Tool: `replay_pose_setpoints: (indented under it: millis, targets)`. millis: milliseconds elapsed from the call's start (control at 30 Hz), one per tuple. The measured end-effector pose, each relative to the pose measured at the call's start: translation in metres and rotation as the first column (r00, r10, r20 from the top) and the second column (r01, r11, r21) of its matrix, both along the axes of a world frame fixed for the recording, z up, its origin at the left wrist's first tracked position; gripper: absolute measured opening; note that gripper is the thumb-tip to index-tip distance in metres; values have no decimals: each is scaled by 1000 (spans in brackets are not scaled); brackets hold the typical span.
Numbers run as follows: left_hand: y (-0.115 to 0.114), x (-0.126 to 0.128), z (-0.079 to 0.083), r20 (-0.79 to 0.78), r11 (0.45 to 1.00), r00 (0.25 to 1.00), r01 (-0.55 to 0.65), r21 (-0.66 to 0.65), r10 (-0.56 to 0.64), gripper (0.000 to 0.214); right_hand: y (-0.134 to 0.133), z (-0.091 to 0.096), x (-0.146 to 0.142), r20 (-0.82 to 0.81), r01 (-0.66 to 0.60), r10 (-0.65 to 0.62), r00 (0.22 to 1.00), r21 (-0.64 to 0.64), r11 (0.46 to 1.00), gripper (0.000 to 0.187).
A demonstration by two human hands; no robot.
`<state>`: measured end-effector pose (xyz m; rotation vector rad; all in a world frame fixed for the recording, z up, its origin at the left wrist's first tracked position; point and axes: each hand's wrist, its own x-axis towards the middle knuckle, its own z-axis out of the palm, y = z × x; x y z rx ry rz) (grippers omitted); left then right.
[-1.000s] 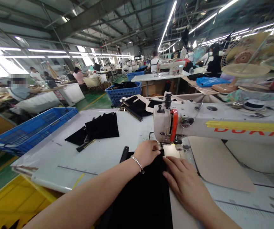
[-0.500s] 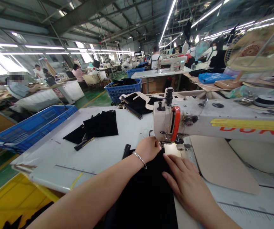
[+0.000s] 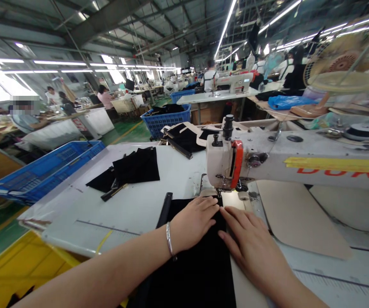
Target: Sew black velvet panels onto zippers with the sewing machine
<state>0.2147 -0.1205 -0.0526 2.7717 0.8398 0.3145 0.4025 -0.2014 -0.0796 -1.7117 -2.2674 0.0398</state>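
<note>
Black fabric [image 3: 197,269] lies on the sewing table, its far edge under the needle area of a white sewing machine [image 3: 224,167]. My left hand [image 3: 195,220], with a silver bangle at the wrist, rests flat on the fabric, fingers stretched toward the presser foot. Close beside it, my right hand [image 3: 251,244] lies along the fabric's right edge, fingers out and palm down. A dark strip [image 3: 164,209] runs along the fabric's left side. The exact spot where needle and fabric meet is partly hidden by my fingertips.
More black pieces [image 3: 137,164] lie on the table [image 3: 133,211] at left, others behind the machine head. A blue crate [image 3: 46,171] stands beyond the left edge, a yellow bin [image 3: 20,273] below it. Other people work at machines in the background. A fan [image 3: 341,64] stands at right.
My left hand has come down from a pinch by the needle and now lies flatter on the fabric, slightly nearer me. The right hand has hardly moved.
</note>
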Motion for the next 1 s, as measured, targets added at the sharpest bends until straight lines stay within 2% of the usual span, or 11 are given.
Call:
replay_pose_setpoints:
  millis: [167,500,600,667,700,767,833,900,967,1000]
  targets:
    - [-1,1,-9,-7,999,999,-37,32,37,38,0,-2,-1,11,30,-30,999,17,999,50]
    - [2,5,-3,-37,999,999,-29,35,30,39,3,-1,-2,40,27,-29,999,46,999,48]
    - [-19,-7,14,-78,996,997,-12,-91,5,47,-14,3,-1,49,-15,10,999,89,996,45]
    - [-44,-22,25,-73,978,993,78,-194,-93,51,-35,5,1,46,-84,78,996,152,985,41]
    - [-58,-30,29,-50,962,983,160,-223,-176,52,-47,6,2,47,-129,122,991,193,973,40]
    - [-83,-45,29,-11,940,957,283,-189,-290,38,-68,8,3,61,-206,197,979,265,942,37]
    - [-100,-55,23,5,941,949,312,-130,-314,31,-83,10,4,90,-245,228,969,301,922,37]
    - [-106,-60,17,47,947,954,301,-115,-298,30,-90,13,5,115,-258,234,965,303,917,36]
    - [-102,-59,19,112,936,952,301,-184,-285,32,-90,16,4,125,-267,240,963,292,918,33]
    - [-97,-57,24,144,933,961,265,-243,-236,33,-89,17,4,123,-267,242,963,280,922,32]
